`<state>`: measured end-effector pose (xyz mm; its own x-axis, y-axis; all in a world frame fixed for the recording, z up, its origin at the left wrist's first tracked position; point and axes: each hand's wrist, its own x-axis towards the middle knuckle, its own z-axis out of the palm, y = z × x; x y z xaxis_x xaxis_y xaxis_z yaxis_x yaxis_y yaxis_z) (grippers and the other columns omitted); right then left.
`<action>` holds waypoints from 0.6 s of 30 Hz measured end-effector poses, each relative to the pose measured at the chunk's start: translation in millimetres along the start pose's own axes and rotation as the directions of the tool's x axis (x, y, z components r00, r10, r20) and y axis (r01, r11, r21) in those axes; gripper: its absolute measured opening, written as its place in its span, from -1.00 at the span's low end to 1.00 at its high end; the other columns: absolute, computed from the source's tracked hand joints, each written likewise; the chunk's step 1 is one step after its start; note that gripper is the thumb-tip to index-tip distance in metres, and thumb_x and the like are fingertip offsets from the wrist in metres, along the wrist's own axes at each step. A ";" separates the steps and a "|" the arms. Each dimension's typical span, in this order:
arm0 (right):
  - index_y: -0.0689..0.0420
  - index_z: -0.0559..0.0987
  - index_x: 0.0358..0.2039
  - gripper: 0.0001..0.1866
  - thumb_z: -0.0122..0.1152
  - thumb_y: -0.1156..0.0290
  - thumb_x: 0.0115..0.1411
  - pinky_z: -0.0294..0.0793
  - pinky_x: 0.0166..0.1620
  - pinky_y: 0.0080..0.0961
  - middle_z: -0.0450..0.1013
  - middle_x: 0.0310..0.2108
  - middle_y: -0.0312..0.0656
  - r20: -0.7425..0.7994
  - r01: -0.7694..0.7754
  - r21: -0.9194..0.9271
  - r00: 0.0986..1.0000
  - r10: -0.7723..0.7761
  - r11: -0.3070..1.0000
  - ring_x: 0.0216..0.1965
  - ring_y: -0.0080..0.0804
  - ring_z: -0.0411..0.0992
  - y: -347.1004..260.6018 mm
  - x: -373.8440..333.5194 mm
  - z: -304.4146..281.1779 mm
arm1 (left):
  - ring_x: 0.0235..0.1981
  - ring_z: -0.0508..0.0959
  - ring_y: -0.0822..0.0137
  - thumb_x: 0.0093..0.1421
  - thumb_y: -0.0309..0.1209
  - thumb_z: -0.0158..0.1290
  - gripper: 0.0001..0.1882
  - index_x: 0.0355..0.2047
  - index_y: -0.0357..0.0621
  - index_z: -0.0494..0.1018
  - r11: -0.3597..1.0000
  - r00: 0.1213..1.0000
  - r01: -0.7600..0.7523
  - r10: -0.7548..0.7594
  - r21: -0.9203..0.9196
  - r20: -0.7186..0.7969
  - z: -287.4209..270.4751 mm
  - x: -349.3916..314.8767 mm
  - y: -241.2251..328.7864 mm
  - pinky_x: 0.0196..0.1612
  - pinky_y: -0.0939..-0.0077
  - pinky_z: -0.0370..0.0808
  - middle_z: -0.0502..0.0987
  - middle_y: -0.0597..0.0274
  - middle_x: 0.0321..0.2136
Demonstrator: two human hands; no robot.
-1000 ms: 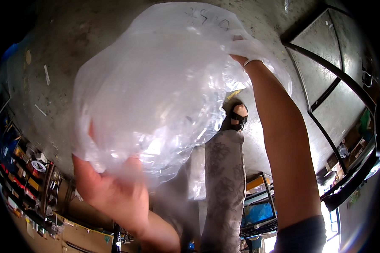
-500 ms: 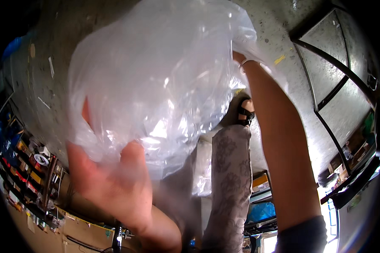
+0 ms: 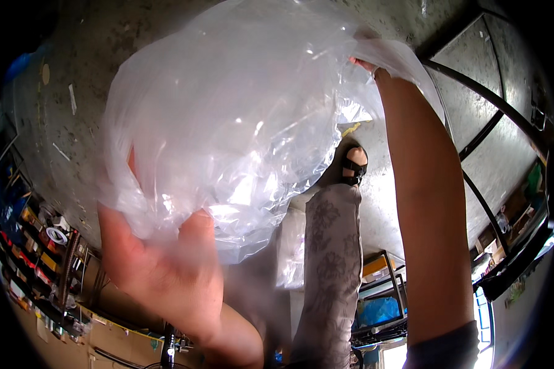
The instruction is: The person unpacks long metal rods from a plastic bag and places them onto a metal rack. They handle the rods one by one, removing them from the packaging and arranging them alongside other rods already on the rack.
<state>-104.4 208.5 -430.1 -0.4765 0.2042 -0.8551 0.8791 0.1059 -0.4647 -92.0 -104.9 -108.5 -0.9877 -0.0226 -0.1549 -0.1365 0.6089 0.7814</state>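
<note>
A large, puffed-out clear plastic bag [image 3: 228,104] fills the upper middle of the view, shiny and creased along its lower side. My left hand [image 3: 160,264] grips its near left edge, with the thumb in front and the other fingers mostly behind the film. At the bag's right side, my right hand [image 3: 364,64] holds the film, its fingers partly covered by the plastic. Loose film drapes over the right wrist, which wears a thin bracelet. What the bag contains, if anything, does not show.
Below lies a worn grey concrete floor [image 3: 61,117]. A black metal frame [image 3: 486,86] lies at the right. Shelves with assorted goods [image 3: 37,264] line the left. My leg in patterned trousers [image 3: 332,246] and a black sandal [image 3: 354,166] show beneath the bag. A blue bundle [image 3: 378,310] sits behind.
My right hand has moved right and slightly upward, drawing the film on that side outward. The bag has spread wider at the right. My left hand has barely moved.
</note>
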 end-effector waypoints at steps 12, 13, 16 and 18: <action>0.12 0.45 -0.16 -0.58 0.00 0.06 0.11 0.41 -0.44 -0.50 0.45 -0.34 -0.26 -0.285 0.041 0.613 0.943 0.172 0.789 -0.49 -0.43 0.41 -36.3 -61.2 36.5 | -0.06 0.41 0.22 0.03 -0.70 0.04 -0.51 0.02 -0.45 0.23 1.000 0.999 0.012 -0.013 -0.014 -0.039 1.3 -1.0 -5.3 0.03 0.37 0.35 0.36 -0.06 -0.05; 0.07 0.45 -0.15 -0.59 0.02 0.06 0.09 0.40 -0.43 -0.48 0.45 -0.33 -0.28 -0.289 -0.004 0.492 0.943 0.167 0.871 -0.45 -0.44 0.41 -26.4 -52.2 28.5 | -0.06 0.41 0.22 0.03 -0.69 0.03 -0.51 0.02 -0.45 0.23 1.000 1.000 0.007 -0.008 -0.017 -0.024 1.8 -0.6 -4.3 0.03 0.37 0.35 0.36 -0.06 -0.05; -0.04 0.46 -0.17 -0.62 0.08 0.06 0.04 0.37 -0.42 -0.44 0.45 -0.35 -0.30 -0.292 0.013 -0.030 0.956 -0.021 0.999 -0.39 -0.45 0.40 -15.3 -41.3 24.2 | -0.06 0.41 0.22 0.04 -0.69 0.03 -0.51 0.02 -0.44 0.23 1.000 1.000 0.024 -0.024 -0.009 -0.018 1.2 -0.7 -4.4 0.03 0.37 0.35 0.37 -0.06 -0.05; -0.07 0.49 -0.26 -0.70 0.12 0.09 0.00 0.36 -0.43 -0.42 0.46 -0.39 -0.28 -0.182 0.237 -0.509 0.910 -0.372 0.828 -0.41 -0.44 0.39 -47.5 -78.8 38.8 | -0.06 0.42 0.23 0.04 -0.69 0.04 -0.50 0.03 -0.42 0.23 0.997 0.996 0.069 -0.070 -0.020 -0.055 2.3 -1.8 -4.2 0.02 0.37 0.36 0.37 -0.06 -0.05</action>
<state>-108.8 149.6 -349.7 -0.7602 0.3235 -0.5635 0.6170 0.6314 -0.4698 -89.5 -105.6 -112.9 -0.9783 -0.1094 -0.1758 -0.2062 0.5901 0.7806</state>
